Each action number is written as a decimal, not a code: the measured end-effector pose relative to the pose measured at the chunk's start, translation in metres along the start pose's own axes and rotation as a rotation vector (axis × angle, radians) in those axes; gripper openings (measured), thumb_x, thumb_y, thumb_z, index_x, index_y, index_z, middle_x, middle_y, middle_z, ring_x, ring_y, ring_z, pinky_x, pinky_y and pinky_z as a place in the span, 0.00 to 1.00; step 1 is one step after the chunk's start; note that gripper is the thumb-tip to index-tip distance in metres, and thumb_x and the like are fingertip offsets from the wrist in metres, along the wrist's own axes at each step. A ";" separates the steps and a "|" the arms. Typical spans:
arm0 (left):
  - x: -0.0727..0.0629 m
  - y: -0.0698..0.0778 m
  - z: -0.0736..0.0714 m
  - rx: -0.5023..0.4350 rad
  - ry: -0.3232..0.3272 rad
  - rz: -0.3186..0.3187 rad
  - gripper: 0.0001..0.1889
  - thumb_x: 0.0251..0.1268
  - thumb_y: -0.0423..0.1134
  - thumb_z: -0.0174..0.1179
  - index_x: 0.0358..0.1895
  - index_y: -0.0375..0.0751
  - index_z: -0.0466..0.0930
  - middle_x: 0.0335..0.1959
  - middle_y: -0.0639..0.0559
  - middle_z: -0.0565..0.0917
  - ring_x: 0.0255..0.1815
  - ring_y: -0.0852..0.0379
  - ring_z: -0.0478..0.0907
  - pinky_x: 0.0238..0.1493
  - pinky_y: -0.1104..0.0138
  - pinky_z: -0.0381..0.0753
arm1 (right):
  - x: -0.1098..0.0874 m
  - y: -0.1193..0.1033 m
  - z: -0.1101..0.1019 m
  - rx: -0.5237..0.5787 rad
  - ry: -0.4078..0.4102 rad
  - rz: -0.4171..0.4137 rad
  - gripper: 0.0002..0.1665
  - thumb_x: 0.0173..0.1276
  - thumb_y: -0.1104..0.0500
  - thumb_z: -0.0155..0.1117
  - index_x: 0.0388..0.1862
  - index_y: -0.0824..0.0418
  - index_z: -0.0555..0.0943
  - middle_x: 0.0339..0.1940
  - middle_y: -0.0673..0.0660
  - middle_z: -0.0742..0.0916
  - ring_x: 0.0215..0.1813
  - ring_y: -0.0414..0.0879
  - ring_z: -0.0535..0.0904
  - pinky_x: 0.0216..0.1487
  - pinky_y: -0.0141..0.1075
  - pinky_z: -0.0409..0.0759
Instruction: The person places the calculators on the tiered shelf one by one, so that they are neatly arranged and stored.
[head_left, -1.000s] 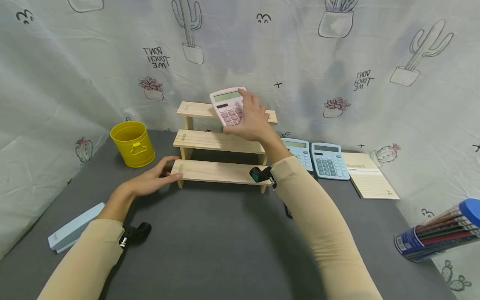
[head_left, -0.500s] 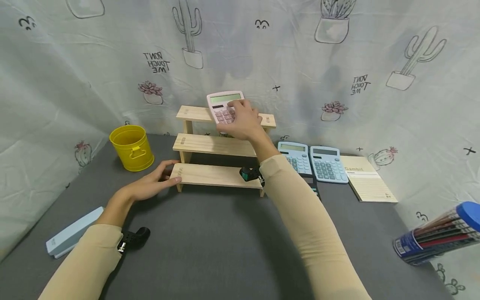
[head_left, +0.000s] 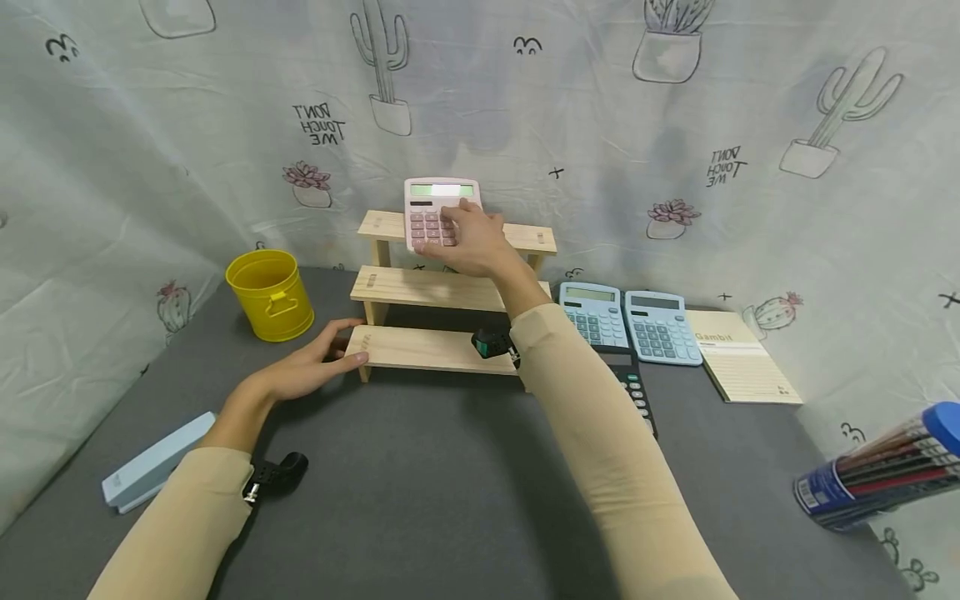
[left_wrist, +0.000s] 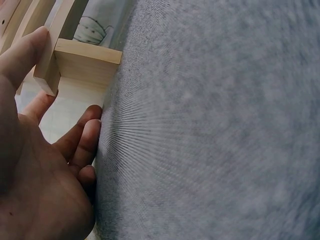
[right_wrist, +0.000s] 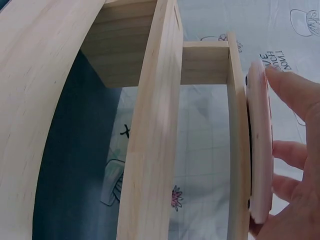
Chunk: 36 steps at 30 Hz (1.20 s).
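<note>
A three-tier wooden shelf (head_left: 431, 350) stands on the grey table. My left hand (head_left: 315, 362) holds the left end of its lowest board, thumb on the front corner and index finger farther back; in the left wrist view the other fingers (left_wrist: 82, 142) are bent near the tabletop. A pink calculator (head_left: 427, 221) lies on the top board, tilted up towards me, slightly left of the middle. My right hand (head_left: 476, 237) grips it from the right, covering its lower right keys. Seen edge-on in the right wrist view, the pink calculator (right_wrist: 260, 145) lies close along the top board (right_wrist: 237, 145).
Two blue calculators (head_left: 660, 329) and a partly hidden black calculator (head_left: 637, 396) lie right of the shelf. Beyond them are a notepad (head_left: 750, 367) and a tub of pencils (head_left: 870, 475). A yellow bucket (head_left: 270, 292) and a light blue stapler (head_left: 153, 462) are on the left.
My right hand has brought the pink calculator left and down onto the top board and turned it from slanted to straight. The left hand stays at the shelf's end.
</note>
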<state>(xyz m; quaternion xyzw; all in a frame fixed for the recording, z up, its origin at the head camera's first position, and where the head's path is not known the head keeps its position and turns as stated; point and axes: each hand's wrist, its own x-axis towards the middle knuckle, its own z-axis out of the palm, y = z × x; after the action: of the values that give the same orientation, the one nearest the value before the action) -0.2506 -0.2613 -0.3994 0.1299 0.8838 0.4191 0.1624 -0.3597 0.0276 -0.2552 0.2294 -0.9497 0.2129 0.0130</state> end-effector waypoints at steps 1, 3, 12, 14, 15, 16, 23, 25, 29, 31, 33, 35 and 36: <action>0.000 0.000 0.000 0.000 0.000 -0.003 0.41 0.77 0.61 0.53 0.82 0.57 0.41 0.74 0.31 0.64 0.73 0.33 0.64 0.65 0.35 0.66 | 0.001 0.000 0.001 0.019 -0.008 -0.012 0.47 0.71 0.36 0.62 0.81 0.58 0.64 0.83 0.61 0.63 0.85 0.54 0.51 0.79 0.59 0.42; 0.000 0.000 0.000 0.005 0.000 -0.012 0.41 0.77 0.62 0.53 0.82 0.57 0.41 0.74 0.32 0.64 0.73 0.33 0.64 0.65 0.35 0.66 | 0.002 -0.001 0.002 0.065 -0.014 -0.025 0.45 0.71 0.40 0.62 0.80 0.58 0.65 0.84 0.62 0.61 0.85 0.54 0.49 0.80 0.61 0.38; 0.003 0.003 -0.001 0.001 0.001 0.002 0.41 0.77 0.61 0.53 0.82 0.57 0.41 0.73 0.32 0.64 0.72 0.34 0.65 0.67 0.35 0.64 | 0.009 -0.001 0.008 0.039 0.020 -0.032 0.42 0.73 0.39 0.62 0.80 0.56 0.66 0.84 0.60 0.61 0.84 0.56 0.52 0.79 0.57 0.45; 0.003 0.003 0.000 -0.004 0.004 0.006 0.41 0.77 0.60 0.54 0.82 0.57 0.41 0.74 0.32 0.64 0.72 0.35 0.66 0.66 0.36 0.65 | 0.010 -0.002 0.009 0.042 0.023 -0.024 0.43 0.74 0.38 0.62 0.80 0.56 0.65 0.84 0.59 0.60 0.84 0.57 0.53 0.79 0.56 0.47; 0.002 0.003 0.000 -0.007 0.005 0.005 0.41 0.77 0.60 0.54 0.82 0.56 0.41 0.74 0.32 0.64 0.71 0.35 0.66 0.66 0.36 0.65 | 0.011 -0.002 0.010 0.043 0.024 -0.022 0.43 0.74 0.38 0.62 0.80 0.55 0.65 0.85 0.59 0.59 0.84 0.58 0.53 0.79 0.56 0.47; 0.002 0.003 0.000 -0.011 0.006 0.005 0.41 0.77 0.61 0.54 0.83 0.56 0.41 0.74 0.32 0.63 0.71 0.36 0.66 0.66 0.36 0.65 | 0.012 -0.003 0.011 0.041 0.027 -0.019 0.43 0.74 0.37 0.62 0.80 0.55 0.65 0.85 0.58 0.59 0.83 0.58 0.53 0.79 0.55 0.48; 0.000 0.003 0.002 -0.022 0.013 -0.009 0.42 0.77 0.61 0.54 0.83 0.56 0.42 0.75 0.32 0.63 0.72 0.35 0.66 0.68 0.35 0.63 | 0.017 -0.007 0.018 0.046 0.062 0.014 0.43 0.71 0.35 0.64 0.79 0.50 0.67 0.83 0.55 0.62 0.77 0.62 0.58 0.72 0.53 0.60; 0.000 0.003 0.001 -0.019 0.013 -0.009 0.41 0.77 0.61 0.53 0.82 0.57 0.42 0.74 0.32 0.63 0.72 0.34 0.66 0.67 0.35 0.63 | 0.017 -0.008 0.018 0.054 0.067 0.031 0.43 0.70 0.34 0.65 0.78 0.48 0.68 0.83 0.55 0.61 0.76 0.63 0.59 0.72 0.54 0.61; 0.001 0.002 0.004 -0.026 0.010 0.001 0.40 0.78 0.61 0.53 0.82 0.58 0.42 0.74 0.32 0.64 0.72 0.34 0.66 0.67 0.36 0.65 | 0.016 -0.005 0.020 0.065 0.069 0.054 0.42 0.70 0.33 0.64 0.77 0.46 0.68 0.84 0.53 0.60 0.77 0.63 0.57 0.73 0.56 0.60; 0.002 0.001 0.005 -0.031 0.010 0.005 0.40 0.78 0.60 0.53 0.82 0.57 0.42 0.74 0.33 0.64 0.71 0.35 0.67 0.66 0.37 0.66 | 0.015 -0.004 0.021 0.072 0.069 0.051 0.42 0.70 0.33 0.64 0.77 0.46 0.68 0.84 0.53 0.60 0.77 0.63 0.57 0.73 0.57 0.59; 0.003 0.000 0.005 -0.033 0.016 0.005 0.41 0.77 0.60 0.54 0.82 0.57 0.42 0.74 0.34 0.64 0.71 0.36 0.67 0.65 0.38 0.67 | 0.016 -0.004 0.022 0.072 0.069 0.047 0.42 0.70 0.33 0.64 0.77 0.46 0.67 0.84 0.53 0.59 0.77 0.63 0.57 0.73 0.57 0.59; 0.003 0.001 0.004 -0.030 0.017 0.005 0.41 0.77 0.61 0.54 0.83 0.57 0.42 0.74 0.34 0.64 0.71 0.36 0.67 0.65 0.39 0.68 | 0.017 -0.005 0.022 0.071 0.068 0.043 0.42 0.70 0.33 0.63 0.78 0.46 0.67 0.84 0.53 0.59 0.77 0.62 0.57 0.73 0.57 0.60; 0.003 0.001 0.003 -0.026 0.015 0.001 0.41 0.77 0.61 0.54 0.83 0.58 0.42 0.74 0.34 0.64 0.71 0.36 0.67 0.64 0.39 0.68 | 0.017 -0.005 0.022 0.070 0.065 0.042 0.42 0.70 0.33 0.63 0.78 0.46 0.67 0.84 0.53 0.59 0.77 0.63 0.57 0.73 0.57 0.60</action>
<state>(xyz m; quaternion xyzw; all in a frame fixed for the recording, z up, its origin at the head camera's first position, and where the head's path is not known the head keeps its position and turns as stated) -0.2521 -0.2574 -0.4008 0.1252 0.8794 0.4318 0.1569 -0.3713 0.0075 -0.2713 0.2028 -0.9453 0.2534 0.0316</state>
